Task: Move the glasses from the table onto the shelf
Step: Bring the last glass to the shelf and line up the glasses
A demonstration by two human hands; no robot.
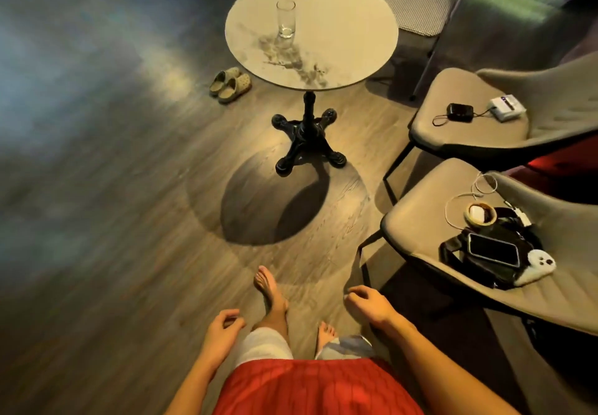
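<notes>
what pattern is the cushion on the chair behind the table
A small black-and-white check on the chair cushion, in the head view.

Two padded chairs point(453, 88) stand on seemingly wooden floor point(323, 130).

No writing, brand, number or sign can be read anywhere in the head view. The nearest thing to a label is on the small white box point(506, 108) lying on the far chair point(459, 138) — it carries a purple strip and a dark mark, both too small to make out as letters. The phone point(493, 249) on the near chair point(420, 220) shows only a dark screen, and the glass point(286, 20) on the table point(356, 26) is plain and clear.
</notes>
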